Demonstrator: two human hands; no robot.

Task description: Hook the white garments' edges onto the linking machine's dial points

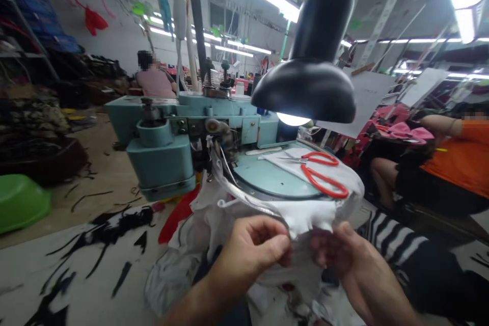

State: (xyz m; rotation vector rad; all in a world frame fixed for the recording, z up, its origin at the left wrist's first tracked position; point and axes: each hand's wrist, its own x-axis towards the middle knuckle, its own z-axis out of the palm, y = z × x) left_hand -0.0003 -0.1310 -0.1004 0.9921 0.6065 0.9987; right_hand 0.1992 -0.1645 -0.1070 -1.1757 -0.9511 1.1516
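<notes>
The left hand [250,252] and right hand [336,254] both grip a soft white knit fabric [305,216] just before a teal metal sewing machine [164,160].

White knit fabric [309,216], single piece: rumpled, ragged upper edge, bunched at six o'clock. Spiral metal strip [244,202]: lying on the fabric's upper edge, curving toward eleven o'clock.
</notes>
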